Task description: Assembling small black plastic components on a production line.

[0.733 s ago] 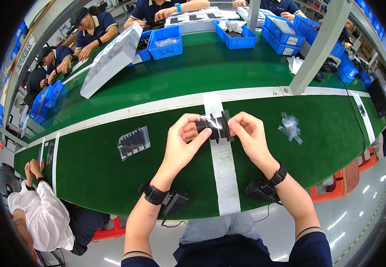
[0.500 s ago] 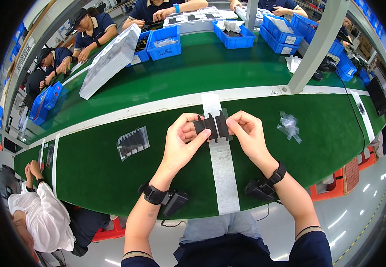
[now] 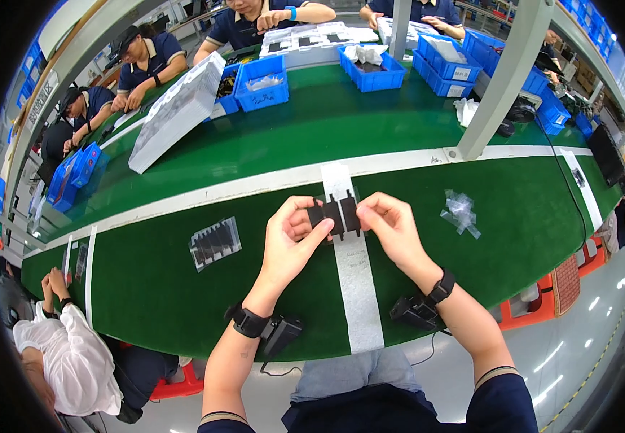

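Here, the fingers [image 3: 320, 229] of your left hand [image 3: 283, 242] are clamped on the left part of a sheet of black strips [image 3: 333, 217], thumb on top, while your right hand [image 3: 392, 225] pinches its right edge. You hold the sheet over the white band [image 3: 356, 289] crossing the green desk [image 3: 428, 242]. Another strip sheet [image 3: 215, 244] lies to your left, crumpled clear film [image 3: 460, 214] to your right.

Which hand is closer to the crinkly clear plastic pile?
The right hand: it is left of the clear plastic pile, apart from it; the left hand is farther left.
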{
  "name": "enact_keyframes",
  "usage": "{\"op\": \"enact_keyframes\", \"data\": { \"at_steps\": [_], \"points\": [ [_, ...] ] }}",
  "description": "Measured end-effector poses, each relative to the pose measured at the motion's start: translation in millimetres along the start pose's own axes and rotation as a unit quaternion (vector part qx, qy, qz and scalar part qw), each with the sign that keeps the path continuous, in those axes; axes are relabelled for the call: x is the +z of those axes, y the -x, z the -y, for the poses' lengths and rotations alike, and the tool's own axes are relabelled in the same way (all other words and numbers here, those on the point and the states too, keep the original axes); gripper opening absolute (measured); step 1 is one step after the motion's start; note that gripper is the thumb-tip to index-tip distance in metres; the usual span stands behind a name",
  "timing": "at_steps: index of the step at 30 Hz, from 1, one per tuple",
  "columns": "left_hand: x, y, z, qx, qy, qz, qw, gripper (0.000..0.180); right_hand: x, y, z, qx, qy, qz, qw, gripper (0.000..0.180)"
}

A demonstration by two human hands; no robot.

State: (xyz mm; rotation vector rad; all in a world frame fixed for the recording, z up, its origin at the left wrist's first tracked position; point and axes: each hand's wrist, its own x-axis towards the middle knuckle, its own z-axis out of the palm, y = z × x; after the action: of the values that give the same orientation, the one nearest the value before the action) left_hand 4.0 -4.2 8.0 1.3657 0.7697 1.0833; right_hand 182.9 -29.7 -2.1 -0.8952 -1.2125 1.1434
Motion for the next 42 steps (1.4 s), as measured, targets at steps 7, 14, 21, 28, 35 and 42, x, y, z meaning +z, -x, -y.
{"op": "enact_keyframes", "data": {
  "at_steps": [7, 14, 21, 28, 35, 42],
  "points": [
    [-1.1, 3.3, 4.6, 0.019, -0.011, 0.005, 1.000, 0.024, 2.1, 1.5, -16.7, 0.013, 0.059, 0.028, 0.998, 0.014],
    [1.0, 1.2, 1.6, 0.038, -0.019, -0.022, 0.999, 0.026, -2.8, 2.2, -12.0, 0.019, 0.112, 0.081, 0.990, 0.014],
    [-3.8, 0.5, 3.7, 0.013, -0.045, -0.008, 0.999, 0.012, 2.6, 1.4, -9.1, 0.002, 0.135, 0.092, 0.987, 0.009],
    [-3.8, 2.0, 7.0, -0.013, -0.025, 0.021, 0.999, 0.010, 5.1, 1.4, -5.9, -0.045, 0.102, 0.017, 0.994, 0.013],
    [-1.0, 1.4, 9.5, 0.008, 0.000, 0.031, 0.999, 0.012, 3.3, 0.6, -8.8, -0.065, 0.116, 0.021, 0.991, 0.019],
    [-4.0, 0.6, 12.3, -0.006, -0.024, 0.046, 0.999, 0.010, 2.2, 1.9, -4.3, -0.030, 0.126, 0.035, 0.991, 0.021]
  ]
}}
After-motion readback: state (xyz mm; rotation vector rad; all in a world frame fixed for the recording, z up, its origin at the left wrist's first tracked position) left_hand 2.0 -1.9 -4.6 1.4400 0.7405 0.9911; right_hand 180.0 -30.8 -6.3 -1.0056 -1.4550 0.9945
